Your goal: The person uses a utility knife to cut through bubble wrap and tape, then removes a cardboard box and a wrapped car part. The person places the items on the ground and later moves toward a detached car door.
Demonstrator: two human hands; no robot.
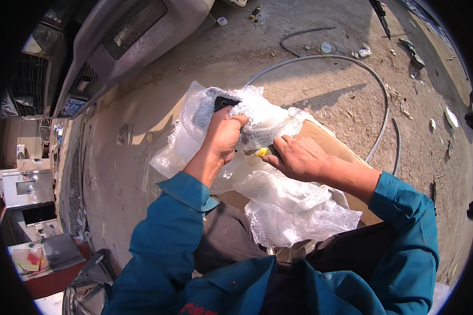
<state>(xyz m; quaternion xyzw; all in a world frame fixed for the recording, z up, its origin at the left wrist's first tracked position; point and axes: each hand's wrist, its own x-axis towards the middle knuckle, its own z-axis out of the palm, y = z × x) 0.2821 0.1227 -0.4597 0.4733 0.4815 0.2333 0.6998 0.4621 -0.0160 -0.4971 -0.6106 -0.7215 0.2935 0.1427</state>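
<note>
My left hand [222, 132] grips a black part [225, 103], probably plastic, that is partly covered by bubble wrap [260, 114]. In my right hand [295, 155] is a utility knife [262, 152] with a yellow section near its blade. The blade points left, towards my left wrist, close to the plastic wrap. More bubble wrap [299, 212] spreads over my lap and a cardboard box [331, 143]. Most of the black part is hidden under the wrap and my fingers.
A vehicle's bumper [142, 35] stands at the upper left. A grey hose [384, 98] curves across the dusty concrete. Beyond lie a screwdriver [255, 12], a white cap [222, 21] and scattered debris. A dark vehicle part [88, 283] rests at the lower left.
</note>
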